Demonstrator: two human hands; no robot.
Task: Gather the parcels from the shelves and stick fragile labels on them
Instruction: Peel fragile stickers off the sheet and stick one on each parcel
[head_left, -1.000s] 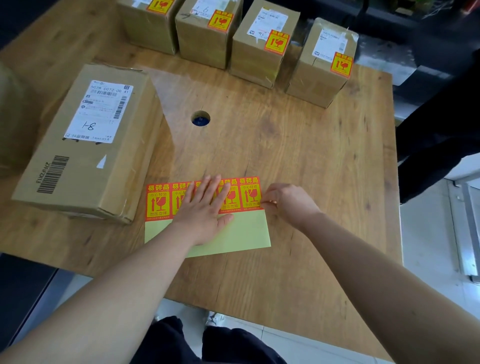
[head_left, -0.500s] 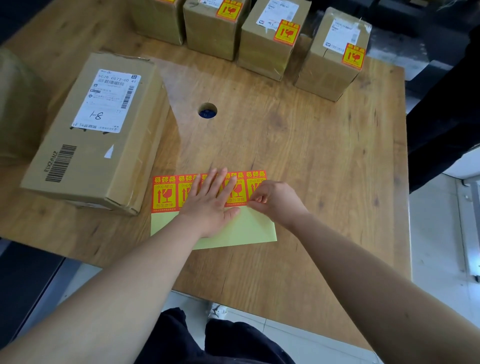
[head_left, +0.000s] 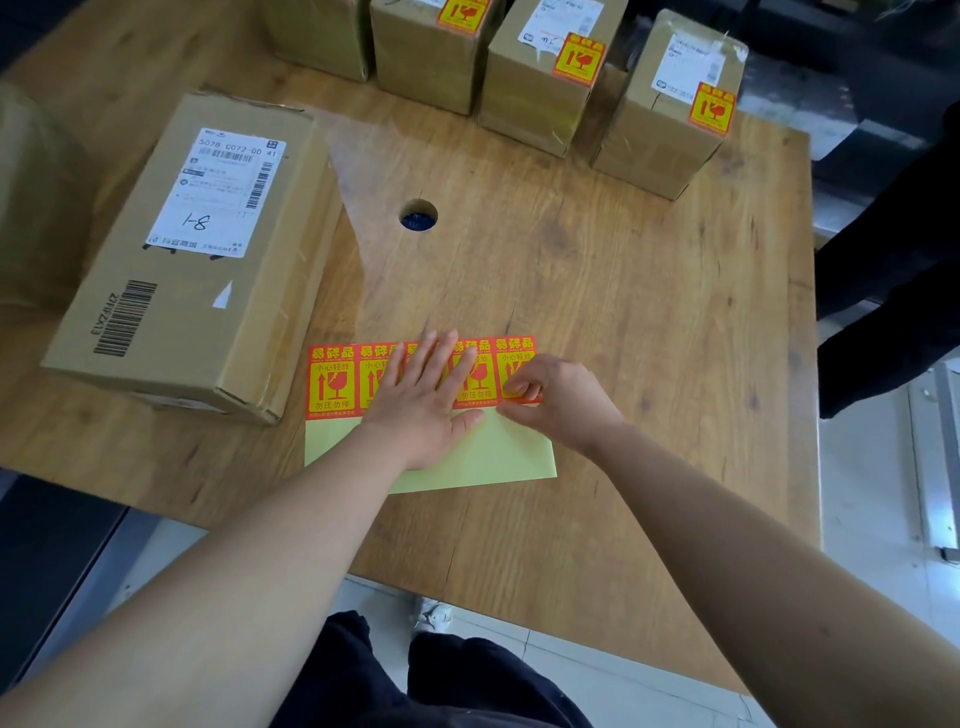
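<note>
Five fragile labels (head_left: 332, 382) lined a sheet (head_left: 509, 457) at the worktop's (head_left: 597, 291) near edge. On it the left hand (head_left: 423, 400) pressed flat, fingers straight; the right hand (head_left: 561, 400) pinched the rightmost label (head_left: 514, 358). A large parcel (head_left: 192, 260) sat just left.

Red-and-yellow fragile labels (head_left: 332, 382) on pale green backing sheet (head_left: 483, 457); brown parcels (head_left: 192, 260).

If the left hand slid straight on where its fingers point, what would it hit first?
Beyond the sheet, only bare table, just right of the hole; then probably a labelled box at the far edge.
</note>
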